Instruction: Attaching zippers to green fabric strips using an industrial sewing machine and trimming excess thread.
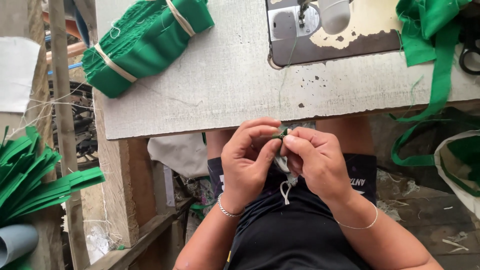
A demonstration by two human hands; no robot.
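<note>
Pinching a tiny dark green piece (281, 134) between both sets of fingertips, the person had their hands pressed together right over the lap, just below the table's (220, 85) near edge. The left hand (246, 160) was curled tight, thumb and forefinger closed on the piece from its 9 o'clock side, and the right hand (316, 161) was nipping it from 3 o'clock, fingers closed just as snug. Couldn't make out what the piece actually was, too small.

Up at 12 o'clock from the hands sat the sewing machine (320, 30) on the table. At 10 o'clock was a bundle of green fabric (145, 42) tied with pale bands. Loose green strips (430, 45) hung off the table edge around 2 o'clock, and more stacked green pieces (35, 175) fanned out at 9 o'clock.
</note>
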